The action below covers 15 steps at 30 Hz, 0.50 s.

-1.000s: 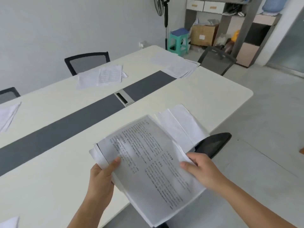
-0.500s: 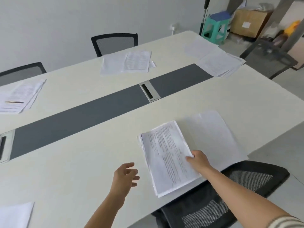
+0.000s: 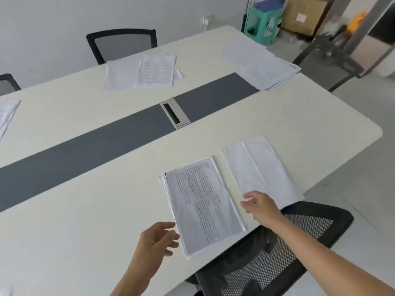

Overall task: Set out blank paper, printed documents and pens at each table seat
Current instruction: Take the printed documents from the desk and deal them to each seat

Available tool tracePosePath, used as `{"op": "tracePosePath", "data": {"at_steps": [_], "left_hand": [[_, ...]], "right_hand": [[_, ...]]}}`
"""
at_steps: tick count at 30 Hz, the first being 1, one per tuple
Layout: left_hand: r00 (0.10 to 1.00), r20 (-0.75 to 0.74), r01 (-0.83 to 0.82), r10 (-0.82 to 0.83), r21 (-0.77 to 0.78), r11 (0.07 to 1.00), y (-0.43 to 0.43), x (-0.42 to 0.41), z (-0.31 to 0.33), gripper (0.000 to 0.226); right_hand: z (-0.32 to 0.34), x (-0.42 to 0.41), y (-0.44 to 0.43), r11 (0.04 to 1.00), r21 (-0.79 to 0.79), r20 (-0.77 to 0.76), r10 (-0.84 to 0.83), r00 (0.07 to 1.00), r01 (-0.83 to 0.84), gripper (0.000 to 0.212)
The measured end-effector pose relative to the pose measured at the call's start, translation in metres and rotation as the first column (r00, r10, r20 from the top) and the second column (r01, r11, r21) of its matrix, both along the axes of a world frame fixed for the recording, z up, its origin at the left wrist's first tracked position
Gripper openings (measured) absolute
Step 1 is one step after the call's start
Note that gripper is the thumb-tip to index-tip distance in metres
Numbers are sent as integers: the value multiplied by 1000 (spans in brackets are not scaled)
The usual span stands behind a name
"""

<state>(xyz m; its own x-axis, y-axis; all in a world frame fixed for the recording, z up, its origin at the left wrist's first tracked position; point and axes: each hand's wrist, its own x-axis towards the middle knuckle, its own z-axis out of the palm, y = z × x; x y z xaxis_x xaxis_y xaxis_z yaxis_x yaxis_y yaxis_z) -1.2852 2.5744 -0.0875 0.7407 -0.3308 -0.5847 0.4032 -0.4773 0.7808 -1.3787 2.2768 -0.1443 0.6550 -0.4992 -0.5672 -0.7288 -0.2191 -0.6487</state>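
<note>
Fingers (image 3: pixel 171 226) of our left hand (image 3: pixel 156 240) spread loosely, holding nothing, at seven o'clock of the printed document (image 3: pixel 203 201). Our right hand (image 3: pixel 261 206), relaxed and empty, hovers at its three o'clock, over the blank paper (image 3: pixel 260 167) lying at two o'clock on the table (image 3: pixel 85 210).

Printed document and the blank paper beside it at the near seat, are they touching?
Apart. The head view shows a strip of bare table running between the printed document and the blank paper along their facing edges.
</note>
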Motion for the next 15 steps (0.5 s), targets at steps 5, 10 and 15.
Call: {"op": "tracePosePath", "data": {"at_steps": [5, 10, 15], "left_hand": [[981, 81, 183, -177, -65, 981, -56, -11, 22, 16], [930, 132, 359, -342, -131, 924, -125, -46, 47, 13], [880, 114, 474, -461, -150, 868, -205, -107, 63, 35]], "right_hand": [[101, -82, -19, 931, 147, 301, -364, 882, 334, 10], [128, -191, -48, 818, 129, 348, -567, 747, 560, 9], [105, -299, -86, 711, 142, 302, -694, 654, 689, 12]]}}
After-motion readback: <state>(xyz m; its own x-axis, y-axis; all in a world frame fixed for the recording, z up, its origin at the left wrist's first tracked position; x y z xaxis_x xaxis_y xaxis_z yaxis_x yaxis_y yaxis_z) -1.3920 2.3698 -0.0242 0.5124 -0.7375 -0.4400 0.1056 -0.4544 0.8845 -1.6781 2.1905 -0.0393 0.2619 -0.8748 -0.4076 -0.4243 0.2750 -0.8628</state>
